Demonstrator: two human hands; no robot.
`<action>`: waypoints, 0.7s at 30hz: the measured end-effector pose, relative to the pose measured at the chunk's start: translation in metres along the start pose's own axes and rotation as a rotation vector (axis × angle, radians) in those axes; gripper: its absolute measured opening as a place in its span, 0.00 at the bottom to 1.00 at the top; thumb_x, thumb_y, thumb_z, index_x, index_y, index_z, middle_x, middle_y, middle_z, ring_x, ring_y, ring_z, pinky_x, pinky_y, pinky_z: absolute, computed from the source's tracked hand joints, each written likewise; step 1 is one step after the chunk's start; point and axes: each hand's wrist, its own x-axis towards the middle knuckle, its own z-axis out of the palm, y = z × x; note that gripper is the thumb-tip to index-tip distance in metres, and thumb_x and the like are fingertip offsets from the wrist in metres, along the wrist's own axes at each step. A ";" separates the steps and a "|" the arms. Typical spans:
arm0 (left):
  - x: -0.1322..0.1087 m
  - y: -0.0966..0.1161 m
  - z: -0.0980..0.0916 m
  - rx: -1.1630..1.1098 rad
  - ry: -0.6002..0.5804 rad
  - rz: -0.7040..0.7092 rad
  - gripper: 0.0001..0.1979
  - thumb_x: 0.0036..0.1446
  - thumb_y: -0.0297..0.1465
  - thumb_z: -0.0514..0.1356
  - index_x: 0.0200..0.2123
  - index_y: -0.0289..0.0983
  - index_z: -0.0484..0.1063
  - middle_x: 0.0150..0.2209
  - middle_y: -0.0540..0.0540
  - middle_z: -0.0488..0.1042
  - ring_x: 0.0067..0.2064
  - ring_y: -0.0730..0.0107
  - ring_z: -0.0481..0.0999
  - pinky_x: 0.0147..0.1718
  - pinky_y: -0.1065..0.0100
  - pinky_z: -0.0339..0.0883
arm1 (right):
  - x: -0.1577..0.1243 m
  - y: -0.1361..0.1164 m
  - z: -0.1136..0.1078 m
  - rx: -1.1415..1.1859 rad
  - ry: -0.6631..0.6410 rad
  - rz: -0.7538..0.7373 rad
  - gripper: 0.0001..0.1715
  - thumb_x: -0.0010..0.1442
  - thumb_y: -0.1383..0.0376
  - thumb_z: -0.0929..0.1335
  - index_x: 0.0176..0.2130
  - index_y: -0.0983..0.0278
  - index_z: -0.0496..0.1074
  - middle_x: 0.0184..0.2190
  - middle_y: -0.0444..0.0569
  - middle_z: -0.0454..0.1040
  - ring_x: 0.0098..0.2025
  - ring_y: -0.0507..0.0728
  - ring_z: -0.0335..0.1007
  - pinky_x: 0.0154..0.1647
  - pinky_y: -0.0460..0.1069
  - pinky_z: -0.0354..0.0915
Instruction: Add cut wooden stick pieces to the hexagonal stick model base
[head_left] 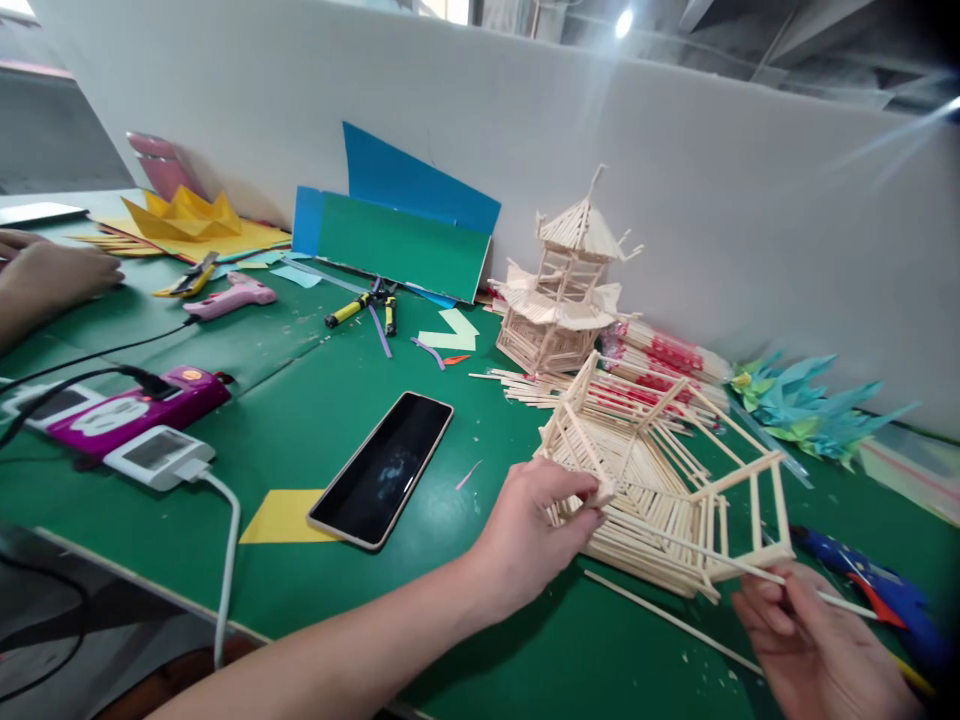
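My left hand (529, 530) grips the near left edge of a flat hexagonal frame of thin wooden sticks (660, 480) lying on the green table (315, 400). My right hand (814, 645) pinches a single long thin stick (720, 558) that slants up-left into the frame's side. Behind the frame stands a finished two-tier stick pagoda (562, 290), beside a pile of red-wrapped stick bundles (667, 355). A loose stick (667, 620) lies on the table in front of the frame.
A black phone (382, 468) and yellow paper (283, 516) lie left of my left hand. Power strips (135, 420), a pink glue gun (229, 297), cutters (367, 303), coloured card (397, 240), paper flowers (806, 405) and a blue glue gun (885, 595) surround. Another person's hand (45, 275) rests far left.
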 end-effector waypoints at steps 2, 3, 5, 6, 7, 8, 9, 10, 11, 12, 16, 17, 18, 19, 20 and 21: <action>0.001 0.000 -0.001 -0.017 -0.024 0.004 0.07 0.46 0.22 0.60 0.28 0.38 0.74 0.27 0.51 0.76 0.32 0.71 0.73 0.34 0.67 0.67 | 0.000 0.000 0.001 0.014 0.000 0.002 0.09 0.50 0.62 0.70 0.23 0.64 0.68 0.23 0.43 0.59 0.23 0.47 0.51 0.20 0.41 0.58; 0.002 0.000 -0.001 -0.023 -0.036 0.007 0.07 0.47 0.21 0.59 0.28 0.37 0.74 0.27 0.51 0.76 0.31 0.71 0.73 0.33 0.68 0.67 | 0.000 0.000 0.002 0.018 0.003 0.002 0.10 0.50 0.62 0.70 0.23 0.64 0.68 0.23 0.43 0.59 0.23 0.47 0.51 0.20 0.41 0.58; 0.003 0.000 -0.001 -0.027 -0.051 0.010 0.06 0.47 0.21 0.59 0.28 0.37 0.73 0.25 0.51 0.75 0.29 0.72 0.73 0.31 0.70 0.67 | -0.001 0.000 0.003 0.021 0.009 0.005 0.10 0.49 0.62 0.70 0.23 0.64 0.68 0.22 0.43 0.59 0.23 0.47 0.51 0.20 0.41 0.58; 0.003 0.000 -0.001 -0.026 -0.053 0.011 0.06 0.47 0.21 0.58 0.27 0.37 0.73 0.25 0.51 0.75 0.28 0.72 0.72 0.31 0.70 0.67 | -0.001 0.000 0.004 0.020 0.011 0.008 0.10 0.49 0.61 0.70 0.23 0.64 0.68 0.22 0.43 0.59 0.23 0.48 0.51 0.20 0.41 0.58; 0.003 0.001 -0.001 -0.023 -0.054 0.012 0.06 0.47 0.22 0.58 0.27 0.37 0.73 0.25 0.51 0.74 0.28 0.72 0.72 0.31 0.70 0.66 | -0.002 0.000 0.005 0.018 0.013 0.012 0.11 0.49 0.61 0.70 0.23 0.64 0.68 0.21 0.43 0.59 0.23 0.48 0.51 0.20 0.42 0.58; 0.003 0.001 -0.002 -0.021 -0.051 0.010 0.06 0.47 0.22 0.58 0.27 0.37 0.73 0.25 0.51 0.74 0.28 0.72 0.72 0.31 0.70 0.66 | -0.002 -0.001 0.006 0.015 0.012 0.014 0.11 0.49 0.60 0.70 0.22 0.64 0.67 0.21 0.43 0.58 0.23 0.48 0.51 0.20 0.42 0.58; 0.003 0.001 -0.002 -0.018 -0.051 0.008 0.05 0.47 0.22 0.58 0.27 0.37 0.72 0.25 0.51 0.74 0.29 0.72 0.72 0.31 0.70 0.66 | -0.003 -0.001 0.007 0.013 0.010 0.011 0.12 0.49 0.60 0.70 0.22 0.63 0.67 0.20 0.43 0.58 0.23 0.49 0.51 0.20 0.42 0.58; 0.003 0.001 -0.002 -0.014 -0.050 0.006 0.05 0.47 0.22 0.58 0.27 0.36 0.72 0.25 0.50 0.75 0.29 0.71 0.73 0.31 0.69 0.66 | -0.004 -0.002 0.008 0.010 0.010 0.007 0.12 0.49 0.60 0.70 0.22 0.63 0.67 0.20 0.43 0.58 0.23 0.49 0.51 0.21 0.42 0.59; 0.003 0.001 -0.002 -0.011 -0.049 0.003 0.05 0.47 0.22 0.58 0.27 0.36 0.72 0.26 0.50 0.75 0.29 0.71 0.73 0.31 0.69 0.66 | -0.005 -0.003 0.008 0.010 0.014 0.000 0.12 0.49 0.59 0.70 0.22 0.63 0.68 0.20 0.43 0.58 0.23 0.49 0.52 0.21 0.42 0.59; 0.003 0.001 -0.002 -0.008 -0.049 0.000 0.05 0.47 0.22 0.58 0.27 0.36 0.72 0.26 0.50 0.75 0.29 0.71 0.73 0.31 0.69 0.66 | -0.005 -0.003 0.009 0.008 0.016 -0.005 0.12 0.49 0.59 0.70 0.22 0.63 0.68 0.20 0.43 0.59 0.23 0.49 0.52 0.22 0.43 0.60; 0.005 0.001 -0.003 0.000 -0.072 -0.001 0.04 0.47 0.23 0.58 0.26 0.36 0.72 0.24 0.51 0.74 0.28 0.72 0.72 0.30 0.70 0.65 | -0.007 -0.005 0.013 0.005 0.021 -0.005 0.12 0.47 0.58 0.71 0.22 0.63 0.68 0.20 0.43 0.60 0.23 0.49 0.53 0.21 0.43 0.59; 0.006 0.001 -0.003 0.002 -0.084 0.000 0.05 0.47 0.23 0.58 0.26 0.36 0.72 0.24 0.51 0.74 0.27 0.72 0.71 0.30 0.70 0.64 | -0.007 -0.005 0.013 0.009 0.019 -0.006 0.12 0.47 0.58 0.71 0.22 0.63 0.68 0.20 0.43 0.60 0.23 0.49 0.53 0.21 0.42 0.59; 0.007 0.001 -0.004 0.003 -0.096 -0.001 0.05 0.47 0.23 0.57 0.26 0.36 0.72 0.24 0.51 0.73 0.27 0.73 0.71 0.30 0.70 0.64 | -0.007 -0.005 0.014 0.013 0.020 -0.007 0.12 0.48 0.58 0.71 0.22 0.63 0.68 0.21 0.43 0.60 0.23 0.48 0.53 0.21 0.42 0.59; 0.008 0.001 -0.005 0.005 -0.110 -0.004 0.05 0.47 0.23 0.57 0.25 0.36 0.72 0.24 0.51 0.73 0.27 0.73 0.71 0.30 0.71 0.63 | -0.007 -0.005 0.014 0.019 0.021 -0.011 0.12 0.48 0.59 0.71 0.22 0.63 0.68 0.21 0.43 0.61 0.23 0.48 0.53 0.21 0.41 0.59; 0.009 0.001 -0.006 0.008 -0.125 -0.008 0.05 0.48 0.23 0.57 0.25 0.35 0.72 0.24 0.51 0.73 0.27 0.73 0.71 0.30 0.71 0.63 | -0.007 -0.005 0.014 0.025 0.023 -0.016 0.12 0.48 0.59 0.71 0.23 0.63 0.68 0.21 0.43 0.61 0.23 0.48 0.54 0.22 0.41 0.59; 0.010 0.001 -0.007 0.011 -0.140 -0.013 0.05 0.48 0.23 0.57 0.25 0.35 0.72 0.24 0.51 0.73 0.27 0.73 0.71 0.30 0.71 0.63 | -0.007 -0.005 0.014 0.028 0.022 -0.019 0.12 0.49 0.59 0.71 0.23 0.63 0.69 0.21 0.42 0.61 0.23 0.48 0.54 0.22 0.41 0.59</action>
